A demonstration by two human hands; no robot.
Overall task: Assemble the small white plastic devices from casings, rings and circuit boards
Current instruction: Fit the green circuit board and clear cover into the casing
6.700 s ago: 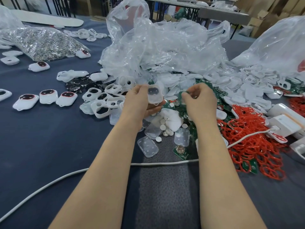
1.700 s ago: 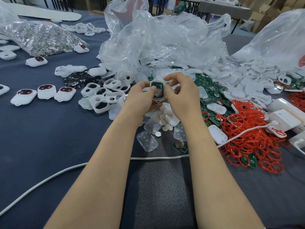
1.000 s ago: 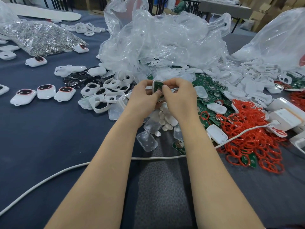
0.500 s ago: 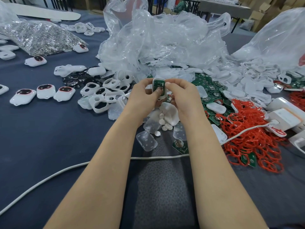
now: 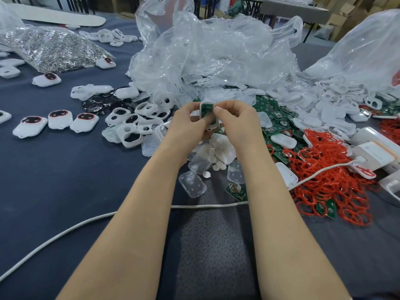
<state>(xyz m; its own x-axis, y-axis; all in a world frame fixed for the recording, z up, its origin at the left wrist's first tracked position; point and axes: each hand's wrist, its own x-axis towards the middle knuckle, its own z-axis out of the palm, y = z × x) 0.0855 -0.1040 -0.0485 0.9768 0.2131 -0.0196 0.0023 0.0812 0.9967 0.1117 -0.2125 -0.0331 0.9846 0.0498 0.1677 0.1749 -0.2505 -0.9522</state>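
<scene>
Hands meet over the parts heap at mid-table. I log the left hand (image 5: 188, 126) and the right hand (image 5: 239, 122) both grasping one white casing (image 5: 208, 103), held upright in the air between them, clear of the table (image 5: 65, 180). Fingers of each hand curl behind it, and both thumbs press on its front. A green circuit board (image 5: 204, 109) sits inside the casing, facing the camera. Whether it is fully seated I cannot tell.

Directly below the hands I see a cluster of small white buttons (image 5: 219, 165), several clear covers (image 5: 192, 184) lying flat, and a single board with coin cell (image 5: 237, 189) just beside them. To the right lies a heap of loose green boards (image 5: 279, 118). Nearer the camera is a tangle of red rings (image 5: 331, 176), some lying over boards. White chargers (image 5: 376, 154) sit at the right edge. A white cable (image 5: 86, 221) runs from that side across the table under the person's forearms.

To the left are open white frames (image 5: 132, 131) in a pile, with black discs (image 5: 100, 103) behind them. Three finished devices (image 5: 60, 119) lie in a row, well apart from the hands. Crumpled clear bags (image 5: 216, 57) rise behind the hands. A bag of small metal parts (image 5: 49, 46) lies far left.
</scene>
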